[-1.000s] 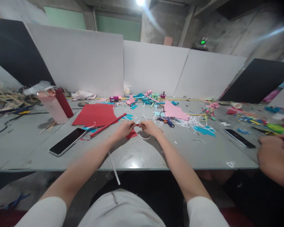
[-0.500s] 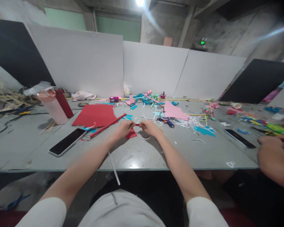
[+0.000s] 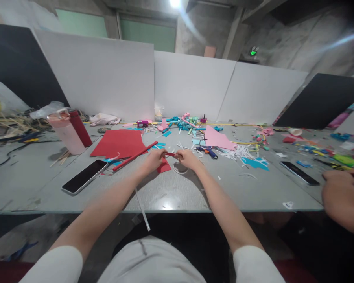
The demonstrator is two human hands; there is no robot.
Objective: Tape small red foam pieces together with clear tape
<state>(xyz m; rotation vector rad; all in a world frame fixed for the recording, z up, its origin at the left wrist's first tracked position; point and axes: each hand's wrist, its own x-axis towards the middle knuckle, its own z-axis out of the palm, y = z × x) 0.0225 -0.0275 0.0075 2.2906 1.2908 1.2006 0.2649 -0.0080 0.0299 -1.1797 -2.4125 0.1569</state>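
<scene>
Between my two hands a small red strip (image 3: 170, 154) is held level just above the table, one end in each hand. The fingers of my left hand (image 3: 155, 159) are closed on its left end, and those of my right hand (image 3: 187, 158) pinch its right end. A small red piece of paper (image 3: 164, 166) lies under and beside my left hand. A white ring of strip (image 3: 180, 169) lies below my right hand. Left of my left hand are a long red stick (image 3: 132, 158) and a large red sheet (image 3: 118, 143).
Phones lie at left (image 3: 84, 177) and right (image 3: 300, 173). Two bottles, one pink (image 3: 66, 135), stand at back left. A glue gun (image 3: 210, 152), a pink sheet (image 3: 218, 138) and white strips (image 3: 242, 152) lie beyond my right hand. Another person's hand (image 3: 339, 179) is at far right.
Slightly more of the red strip shows between my hands, with my left hand a little further left. Little else differs.
</scene>
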